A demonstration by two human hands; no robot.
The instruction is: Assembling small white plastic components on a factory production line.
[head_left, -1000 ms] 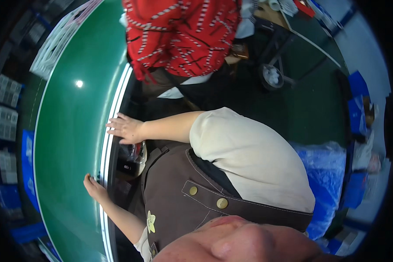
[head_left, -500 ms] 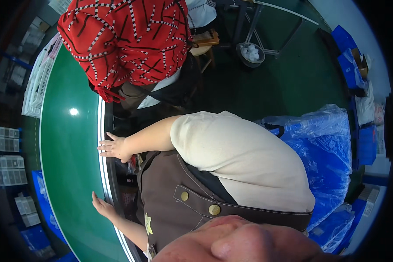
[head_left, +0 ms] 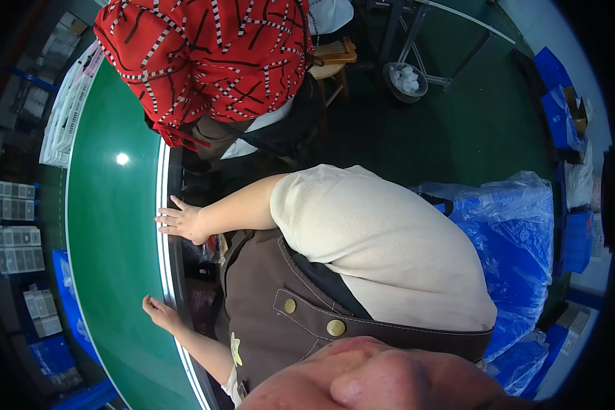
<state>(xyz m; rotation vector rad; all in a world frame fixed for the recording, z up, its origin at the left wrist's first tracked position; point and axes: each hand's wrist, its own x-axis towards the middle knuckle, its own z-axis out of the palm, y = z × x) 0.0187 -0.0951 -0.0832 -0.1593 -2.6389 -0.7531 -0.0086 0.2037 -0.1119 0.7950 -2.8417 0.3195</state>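
Note:
A green conveyor belt point(head_left: 109, 232) runs along the left of the view, edged by a pale metal rail point(head_left: 162, 176). My right hand point(head_left: 186, 222) rests on this rail with the fingers spread and holds nothing. Nearer, over the belt beside the rail, is my left hand point(head_left: 161, 315). Its fingers are loosely bent, and nothing shows in them. The stretch of belt by both hands has only a bright light reflection point(head_left: 122, 159) farther along.
A co-worker in a red patterned top point(head_left: 205, 61) sits ahead along the belt. White plastic trays point(head_left: 68, 113) line its far side. Behind me stand blue bins wrapped in clear film point(head_left: 506, 232). A bucket of white scraps point(head_left: 406, 81) sits on the green floor.
The whole view has shifted slightly, moving the co-worker and bucket a little right and up. My left fingers are more bent. My right hand stays on the rail.

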